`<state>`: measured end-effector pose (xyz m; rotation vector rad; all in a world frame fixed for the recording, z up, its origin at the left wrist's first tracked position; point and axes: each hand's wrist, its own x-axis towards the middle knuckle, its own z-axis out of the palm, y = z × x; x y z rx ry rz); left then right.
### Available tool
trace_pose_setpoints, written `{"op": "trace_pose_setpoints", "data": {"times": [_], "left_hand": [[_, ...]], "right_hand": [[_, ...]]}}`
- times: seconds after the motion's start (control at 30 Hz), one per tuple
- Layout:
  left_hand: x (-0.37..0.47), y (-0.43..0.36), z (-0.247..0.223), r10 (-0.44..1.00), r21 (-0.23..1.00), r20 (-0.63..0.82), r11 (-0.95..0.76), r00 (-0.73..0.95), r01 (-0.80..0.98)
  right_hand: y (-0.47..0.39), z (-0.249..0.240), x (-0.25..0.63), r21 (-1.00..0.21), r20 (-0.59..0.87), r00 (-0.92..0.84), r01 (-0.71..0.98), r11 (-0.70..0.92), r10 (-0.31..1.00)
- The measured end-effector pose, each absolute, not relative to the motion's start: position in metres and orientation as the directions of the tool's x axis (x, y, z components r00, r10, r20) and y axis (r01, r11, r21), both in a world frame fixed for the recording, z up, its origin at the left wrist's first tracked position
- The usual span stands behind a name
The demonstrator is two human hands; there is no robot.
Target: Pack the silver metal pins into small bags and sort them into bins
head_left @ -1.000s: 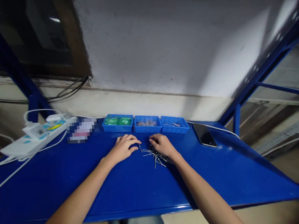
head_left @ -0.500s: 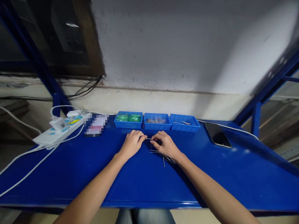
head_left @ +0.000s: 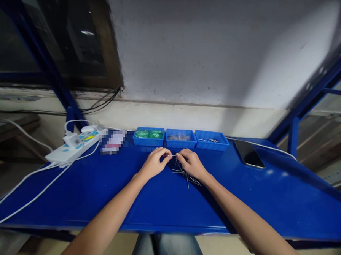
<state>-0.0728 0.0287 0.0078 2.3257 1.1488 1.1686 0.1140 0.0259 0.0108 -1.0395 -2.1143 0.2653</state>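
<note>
A thin metal rod (head_left: 173, 155) spans the small gap between my two hands, over the middle of the table. My left hand (head_left: 155, 162) pinches one end between thumb and fingers. At the other end, my right hand (head_left: 192, 163) is closed on the rod, its fingertips pointing left. Under and beside my right hand, several similar loose metal rods (head_left: 187, 178) lie crossed in a pile on the blue table (head_left: 152, 208). My right hand partly hides that pile. What sits at the rod's tips is too small to tell.
Along the back stand a blue bin with green packets (head_left: 149, 136), a blue bin with small parts (head_left: 181, 138) and a blue bin with thin rods (head_left: 212, 140). A phone (head_left: 249, 154) lies right; a white power strip (head_left: 74, 147) with cables lies left.
The fingers of both hands have shifted on the rod, with my left hand's thumb and fingers now rounded into a loop. The view has shifted slightly; the bins and pile stay put.
</note>
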Motion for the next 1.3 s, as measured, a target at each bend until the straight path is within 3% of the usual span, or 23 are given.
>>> {"op": "trace_pose_setpoints", "data": {"times": [0.23, 0.47, 0.53, 0.63, 0.7, 0.77, 0.9, 1.0, 1.1, 1.17, 1.3], "left_hand": [[-0.075, 0.029, 0.010, 0.788, 0.562, 0.502, -0.611, 0.357, 0.558], [-0.075, 0.028, 0.006, 0.835, 0.612, 0.379, -0.550, 0.400, 0.568], [-0.073, 0.028, 0.005, 0.833, 0.572, 0.359, -0.553, 0.420, 0.606], [-0.069, 0.029, 0.003, 0.815, 0.411, 0.323, -0.579, 0.482, 0.704], [-0.065, 0.031, 0.001, 0.803, 0.296, 0.275, -0.593, 0.528, 0.748], [-0.063, 0.032, 0.001, 0.810, 0.250, 0.250, -0.583, 0.530, 0.773], [-0.063, 0.035, -0.002, 0.852, 0.297, 0.276, -0.516, 0.444, 0.804], [-0.067, 0.037, -0.007, 0.865, 0.362, 0.293, -0.495, 0.408, 0.790], [-0.071, 0.039, -0.011, 0.869, 0.459, 0.323, -0.490, 0.375, 0.741], [-0.073, 0.042, -0.013, 0.860, 0.519, 0.351, -0.508, 0.370, 0.688], [-0.076, 0.044, -0.013, 0.834, 0.562, 0.403, -0.551, 0.377, 0.618]], "right_hand": [[0.024, 0.008, 0.113, -0.556, 0.515, -0.361, 0.549, 0.624, 0.777], [0.021, 0.015, 0.116, -0.467, 0.577, -0.401, 0.552, 0.691, 0.711], [0.020, 0.021, 0.120, -0.440, 0.647, -0.340, 0.565, 0.698, 0.683], [0.022, 0.031, 0.134, -0.403, 0.811, -0.102, 0.617, 0.676, 0.576], [0.027, 0.037, 0.149, -0.406, 0.864, 0.082, 0.696, 0.592, 0.496], [0.034, 0.041, 0.166, -0.463, 0.829, 0.219, 0.785, 0.412, 0.515], [0.046, 0.039, 0.190, -0.539, 0.504, 0.324, 0.842, -0.001, 0.801], [0.045, 0.030, 0.180, -0.538, 0.414, 0.267, 0.843, -0.003, 0.870], [0.038, 0.019, 0.149, -0.504, 0.458, -0.027, 0.815, 0.285, 0.888], [0.031, 0.012, 0.128, -0.442, 0.486, -0.261, 0.750, 0.492, 0.834], [0.024, 0.002, 0.107, -0.384, 0.489, -0.422, 0.682, 0.623, 0.763]]}}
